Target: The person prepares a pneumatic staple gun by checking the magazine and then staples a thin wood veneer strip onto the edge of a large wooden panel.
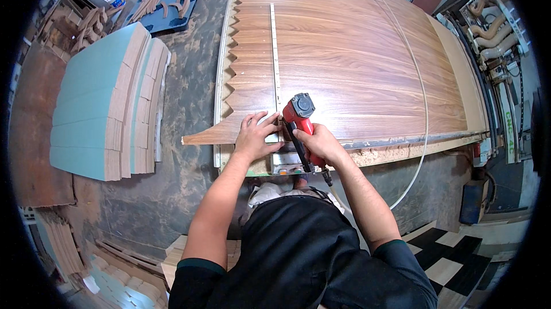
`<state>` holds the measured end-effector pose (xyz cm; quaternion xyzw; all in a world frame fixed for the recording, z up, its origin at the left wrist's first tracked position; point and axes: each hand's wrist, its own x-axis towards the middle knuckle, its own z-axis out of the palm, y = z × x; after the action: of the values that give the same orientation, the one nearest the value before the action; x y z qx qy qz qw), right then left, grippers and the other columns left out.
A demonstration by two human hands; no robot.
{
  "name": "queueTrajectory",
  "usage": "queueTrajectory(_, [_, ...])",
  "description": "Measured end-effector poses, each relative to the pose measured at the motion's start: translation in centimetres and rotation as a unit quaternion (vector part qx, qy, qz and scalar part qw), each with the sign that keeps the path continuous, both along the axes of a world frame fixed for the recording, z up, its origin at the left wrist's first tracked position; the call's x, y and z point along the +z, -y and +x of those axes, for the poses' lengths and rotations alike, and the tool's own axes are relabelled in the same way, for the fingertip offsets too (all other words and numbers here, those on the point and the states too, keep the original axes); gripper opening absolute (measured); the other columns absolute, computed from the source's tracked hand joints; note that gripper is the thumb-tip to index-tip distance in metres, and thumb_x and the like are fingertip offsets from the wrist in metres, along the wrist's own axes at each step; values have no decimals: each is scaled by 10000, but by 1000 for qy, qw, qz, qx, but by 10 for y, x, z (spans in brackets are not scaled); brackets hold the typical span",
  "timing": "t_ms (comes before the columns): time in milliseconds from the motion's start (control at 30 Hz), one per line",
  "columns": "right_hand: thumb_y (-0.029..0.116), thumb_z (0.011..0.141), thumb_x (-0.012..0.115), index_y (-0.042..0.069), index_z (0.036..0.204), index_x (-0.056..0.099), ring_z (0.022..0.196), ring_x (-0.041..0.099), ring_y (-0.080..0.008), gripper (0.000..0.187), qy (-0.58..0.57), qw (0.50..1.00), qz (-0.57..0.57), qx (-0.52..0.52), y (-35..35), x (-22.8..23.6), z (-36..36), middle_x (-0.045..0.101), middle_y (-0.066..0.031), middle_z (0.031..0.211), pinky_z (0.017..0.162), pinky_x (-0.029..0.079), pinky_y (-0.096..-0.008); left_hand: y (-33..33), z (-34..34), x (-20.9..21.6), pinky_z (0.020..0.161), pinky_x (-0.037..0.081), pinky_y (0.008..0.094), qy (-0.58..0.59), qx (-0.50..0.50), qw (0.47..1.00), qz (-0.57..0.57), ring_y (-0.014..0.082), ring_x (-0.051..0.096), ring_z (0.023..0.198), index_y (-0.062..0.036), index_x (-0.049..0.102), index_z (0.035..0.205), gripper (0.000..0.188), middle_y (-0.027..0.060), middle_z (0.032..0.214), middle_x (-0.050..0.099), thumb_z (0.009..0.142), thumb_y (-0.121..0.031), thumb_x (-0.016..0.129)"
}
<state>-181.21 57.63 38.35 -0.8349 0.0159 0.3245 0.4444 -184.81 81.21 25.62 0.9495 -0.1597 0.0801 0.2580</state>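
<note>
My right hand is closed round the handle of a red and black air nail gun. Its nose is down near the near end of a thin pale strip, which runs away from me across a large wood-grain panel. My left hand rests on the panel just left of the gun, fingers spread, fingertips and thumb beside the strip's near end. The fingertips partly hide that end. A pale air hose leads from the gun's handle and loops over the panel on the right.
The panel's left edge is cut in zigzag teeth, with a pointed tip jutting out. Stacked light-green-faced boards stand at left. Behind them a blue dolly carries curved wood pieces. Black and pale boards lie at lower right.
</note>
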Motion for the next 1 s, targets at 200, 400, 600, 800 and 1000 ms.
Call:
queueTrajectory(200, [379,1069,701,-29,1073,712,614,713,-208,409,-4,1000,11,-10,-1,2,-2,709,-90,727,602,579,-399,1,-3,-3,1288,321,556,11,5,1000,-8,286,491,1527,-224,815,1210,482,-47,1664,584,833,-516,889])
queueTrajectory(400, [380,1069,704,-23,1094,720,617,714,-200,404,-12,1000,20,-20,5,-9,-3,712,-89,733,605,581,-395,2,-2,-6,1284,331,557,17,-1,1000,-12,303,502,1517,-220,809,1194,473,-39,1659,589,809,-475,910])
queueTrajectory(600, [411,1038,717,-6,1061,746,584,709,-198,419,10,1000,16,-20,5,-11,4,717,-89,706,549,565,-384,2,-2,-19,1265,357,546,42,11,999,-22,324,520,1500,-219,803,1212,517,-11,1636,615,764,-442,935])
queueTrajectory(800, [465,991,755,-76,1265,725,824,777,-252,608,40,997,41,-57,31,0,-4,789,-200,943,771,620,-390,7,4,-13,1255,364,538,48,0,999,-18,338,544,1473,-200,827,1170,486,-4,1617,635,760,-433,941])
queueTrajectory(1000, [325,958,785,-51,1666,412,1124,747,-281,884,97,992,75,-29,115,-10,-38,737,-273,1317,998,590,-404,12,1,-11,1273,341,536,36,5,999,-21,340,537,1475,-178,842,1167,486,17,1604,650,766,-436,936])
